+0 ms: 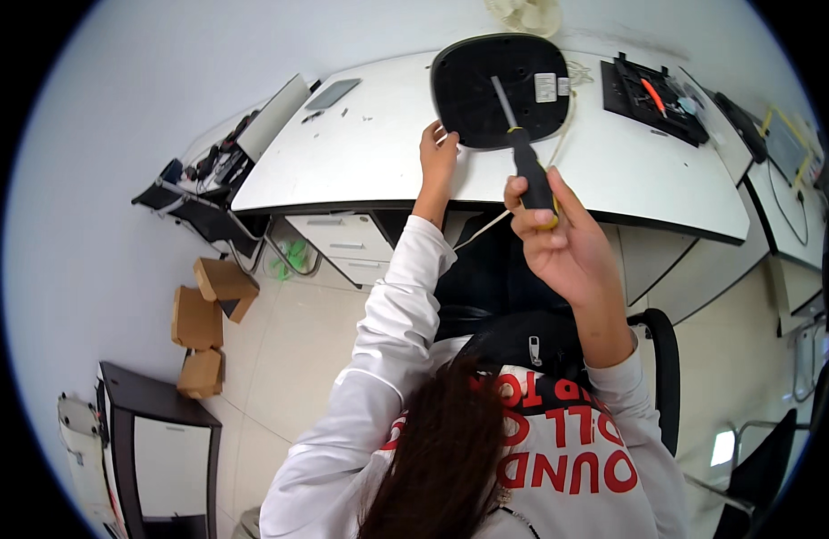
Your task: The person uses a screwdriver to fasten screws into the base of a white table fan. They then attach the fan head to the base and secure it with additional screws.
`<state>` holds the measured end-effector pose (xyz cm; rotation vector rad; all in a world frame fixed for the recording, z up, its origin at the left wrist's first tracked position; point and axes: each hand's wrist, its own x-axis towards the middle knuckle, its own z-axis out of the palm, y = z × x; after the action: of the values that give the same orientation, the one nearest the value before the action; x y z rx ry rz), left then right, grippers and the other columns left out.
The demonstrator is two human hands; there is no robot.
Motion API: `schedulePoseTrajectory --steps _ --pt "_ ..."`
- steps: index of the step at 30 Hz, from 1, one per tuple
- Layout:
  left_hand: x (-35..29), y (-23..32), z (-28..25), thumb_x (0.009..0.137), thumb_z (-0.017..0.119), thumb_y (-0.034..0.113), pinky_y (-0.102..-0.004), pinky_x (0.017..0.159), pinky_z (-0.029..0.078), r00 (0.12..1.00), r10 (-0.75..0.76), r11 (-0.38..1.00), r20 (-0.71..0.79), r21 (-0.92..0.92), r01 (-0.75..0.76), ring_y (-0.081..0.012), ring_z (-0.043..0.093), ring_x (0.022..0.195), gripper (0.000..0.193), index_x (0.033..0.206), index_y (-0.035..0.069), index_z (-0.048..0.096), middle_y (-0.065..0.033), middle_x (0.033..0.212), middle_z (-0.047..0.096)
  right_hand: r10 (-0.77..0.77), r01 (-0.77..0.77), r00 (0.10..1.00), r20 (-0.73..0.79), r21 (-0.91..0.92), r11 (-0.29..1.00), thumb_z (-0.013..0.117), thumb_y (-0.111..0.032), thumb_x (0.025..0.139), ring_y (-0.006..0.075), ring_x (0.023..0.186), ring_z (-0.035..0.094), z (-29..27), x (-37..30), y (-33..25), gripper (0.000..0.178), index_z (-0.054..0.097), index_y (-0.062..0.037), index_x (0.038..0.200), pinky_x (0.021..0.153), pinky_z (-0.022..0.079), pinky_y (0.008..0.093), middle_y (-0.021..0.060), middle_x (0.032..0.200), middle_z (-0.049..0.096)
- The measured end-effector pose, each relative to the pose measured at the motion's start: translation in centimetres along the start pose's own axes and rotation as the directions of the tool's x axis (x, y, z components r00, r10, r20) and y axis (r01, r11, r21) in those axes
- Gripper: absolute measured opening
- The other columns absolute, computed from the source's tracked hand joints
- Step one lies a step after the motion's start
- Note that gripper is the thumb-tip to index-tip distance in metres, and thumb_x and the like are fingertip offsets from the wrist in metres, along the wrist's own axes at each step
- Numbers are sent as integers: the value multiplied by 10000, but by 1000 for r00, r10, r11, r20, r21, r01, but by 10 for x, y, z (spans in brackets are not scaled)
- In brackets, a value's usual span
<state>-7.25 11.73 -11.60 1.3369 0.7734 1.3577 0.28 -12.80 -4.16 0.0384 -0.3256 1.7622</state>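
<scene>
A black rounded base (pixel 486 99) lies underside up on the white desk (pixel 361 162), with a white label on it. My left hand (pixel 437 153) rests on the desk against the base's near left edge, fingers touching its rim. My right hand (pixel 554 238) grips a screwdriver (pixel 522 148) with a black and yellow handle. Its metal shaft points up onto the middle of the base. A pale cable (pixel 486 225) runs from the base down over the desk's front edge.
A black tray with small tools (pixel 652 94) sits at the desk's right end. A grey flat device (pixel 332 92) and tiny loose parts lie at the left. Drawers (pixel 338 238) are under the desk. Cardboard boxes (pixel 203 314) lie on the floor. A black chair (pixel 661 350) is behind me.
</scene>
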Motion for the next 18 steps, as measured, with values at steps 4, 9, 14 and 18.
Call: schedulePoseTrajectory --steps 4,9,14,18 --pt "19 16 -49 816 578 183 -307 793 435 999 -33 998 6 -59 33 -169 532 982 446 1206 9 449 -99 1118 551 -120 91 992 -39 -434 896 422 -287 928 128 701 530 2 5 4 309 411 -36 1108 463 398 166 81 955 509" --pt "67 24 -137 800 591 171 -266 751 433 976 -19 994 -216 100 41 -143 546 938 368 1146 65 525 -68 1059 590 -291 148 953 -85 -708 690 453 -274 908 147 680 565 -8 30 -6 312 390 -47 1111 461 403 173 94 942 525" --pt "110 20 -177 750 637 160 -273 728 444 977 -64 918 -205 372 139 -141 558 874 341 1076 70 596 -58 970 609 -341 123 932 -124 -776 619 473 -249 900 164 640 584 -31 43 -17 312 376 -47 1117 445 417 182 119 907 542" --pt "143 -11 -186 698 667 149 -292 716 471 989 72 799 -128 601 20 -177 594 829 364 1053 83 622 -72 922 634 -398 126 907 -136 -815 566 515 -251 878 175 616 592 -42 49 -34 346 371 -42 1114 447 429 181 141 893 547"
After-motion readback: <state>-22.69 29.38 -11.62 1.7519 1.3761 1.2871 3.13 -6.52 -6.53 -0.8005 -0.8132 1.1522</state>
